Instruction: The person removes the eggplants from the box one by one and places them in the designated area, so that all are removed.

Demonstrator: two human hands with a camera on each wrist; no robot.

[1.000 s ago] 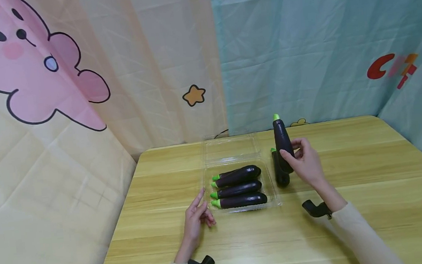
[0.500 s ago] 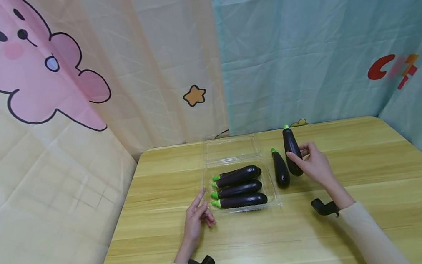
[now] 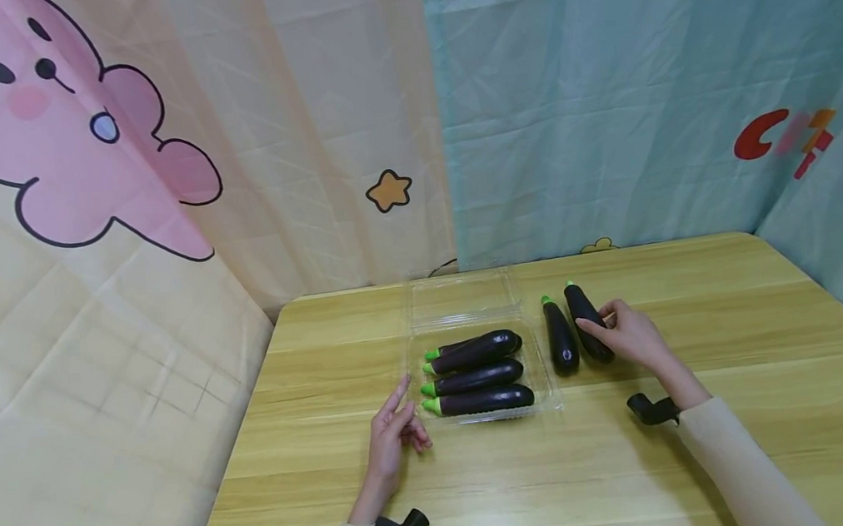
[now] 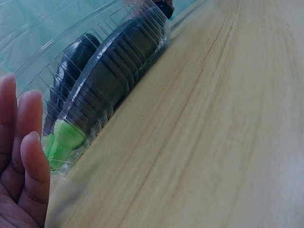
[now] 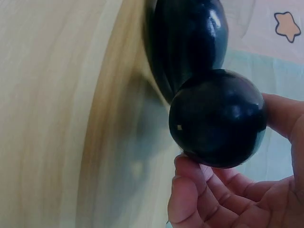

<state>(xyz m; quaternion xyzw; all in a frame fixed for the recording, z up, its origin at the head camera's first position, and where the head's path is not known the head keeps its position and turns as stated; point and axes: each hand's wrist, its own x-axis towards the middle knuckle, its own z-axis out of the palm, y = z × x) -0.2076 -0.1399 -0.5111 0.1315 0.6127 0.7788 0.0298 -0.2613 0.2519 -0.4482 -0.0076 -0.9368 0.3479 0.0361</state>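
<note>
My right hand (image 3: 633, 335) pinches a dark purple eggplant (image 3: 587, 322) between thumb and fingers, its green stem end pointing away. In the right wrist view the rounded end of this eggplant (image 5: 217, 118) fills the grip. Just left of it a second eggplant (image 3: 561, 336) lies on the table. Several more eggplants (image 3: 482, 400) lie side by side in a clear plastic box (image 3: 545, 386). My left hand (image 3: 390, 437) rests by the box's left edge, fingers extended; in the left wrist view its fingers (image 4: 34, 156) are beside the ribbed wall.
The box's transparent lid (image 3: 462, 294) is folded back towards the curtain (image 3: 588, 98) behind the table. The wooden table (image 3: 487, 491) spreads around the box and both hands. Black wrist cameras (image 3: 652, 408) sit on both forearms.
My right hand has shifted right and lowered its eggplant from above the second eggplant to beside it. My left hand and the box have stayed put.
</note>
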